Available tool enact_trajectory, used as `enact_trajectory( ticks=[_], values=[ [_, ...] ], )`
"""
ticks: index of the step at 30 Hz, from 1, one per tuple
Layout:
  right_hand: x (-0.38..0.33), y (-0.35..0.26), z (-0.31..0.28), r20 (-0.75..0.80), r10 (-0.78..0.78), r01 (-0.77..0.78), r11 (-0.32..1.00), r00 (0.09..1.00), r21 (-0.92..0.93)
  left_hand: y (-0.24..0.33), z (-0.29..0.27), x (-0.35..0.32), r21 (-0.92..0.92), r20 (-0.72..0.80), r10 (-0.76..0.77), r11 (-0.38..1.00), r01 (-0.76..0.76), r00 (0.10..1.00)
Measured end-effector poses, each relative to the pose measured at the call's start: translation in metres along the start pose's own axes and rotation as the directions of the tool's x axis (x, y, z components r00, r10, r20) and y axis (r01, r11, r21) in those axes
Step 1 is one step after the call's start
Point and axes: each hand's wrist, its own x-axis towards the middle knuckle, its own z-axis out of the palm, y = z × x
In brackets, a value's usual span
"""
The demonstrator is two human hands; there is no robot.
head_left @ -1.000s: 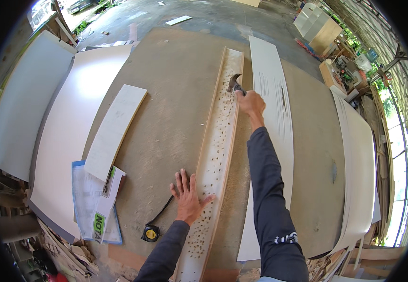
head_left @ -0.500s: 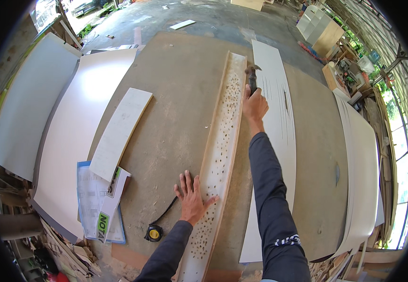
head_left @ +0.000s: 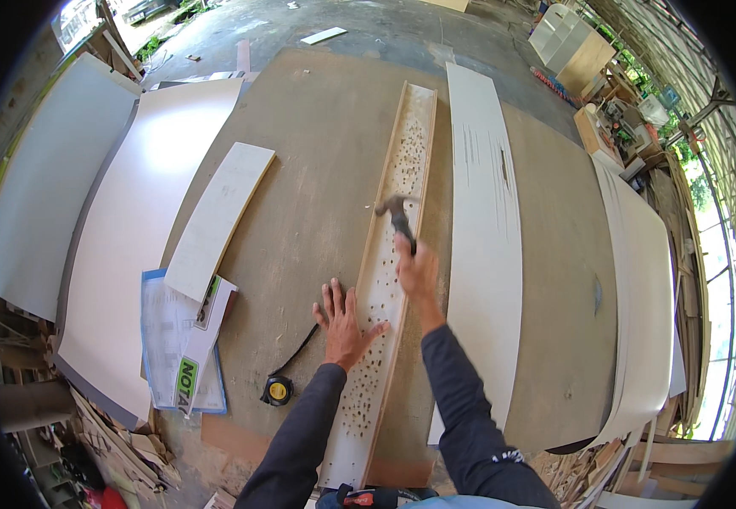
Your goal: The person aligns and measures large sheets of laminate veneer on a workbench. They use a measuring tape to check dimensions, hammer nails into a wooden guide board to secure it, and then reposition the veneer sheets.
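Note:
A long, narrow white channel (head_left: 391, 270) with thin wooden side edges runs away from me over the brown worktable, its inside dotted with many small dark spots. My right hand (head_left: 419, 273) is wrapped round the handle of a claw hammer (head_left: 398, 215), whose head is over the channel's left side. Whether the head touches the wood I cannot tell. With fingers spread, my left hand (head_left: 347, 327) rests on the channel's left edge, the thumb reaching across its inside. A yellow and black tape measure (head_left: 278, 390) lies left of that hand, its dark strap stretching toward it.
A short white board (head_left: 220, 216) lies at the left over papers in a blue-edged folder (head_left: 154, 339) and a narrow box (head_left: 207, 343). Large white sheets (head_left: 151, 204) cover the far left. Right of the channel is a long scratched white panel (head_left: 482, 254).
My right hand and the hammer have come nearer and leftward, from beside the channel's far right edge to over its middle stretch. My left hand keeps its place on the channel. The view has shifted slightly.

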Motion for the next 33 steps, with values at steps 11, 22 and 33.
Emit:
enact_trajectory(
  ticks=[11,22,33],
  values=[
    [-0.136,-0.046,-0.010,-0.035,-0.087,0.082,0.988,0.996,-0.133,-0.069,0.043,0.013,0.439,-0.245,0.111,0.898,0.008,0.963],
    [-0.204,-0.101,0.001,0.241,-0.351,0.414,0.859,0.905,-0.301,-0.030,0.026,-0.003,0.229,-0.272,0.169,0.967,-0.107,0.947],
    [-0.317,0.142,-0.172,-0.415,0.286,-0.446,0.818,0.864,-0.364,0.059,0.017,-0.120,-0.189,-0.122,0.262,0.941,-0.282,0.957]
  ],
)
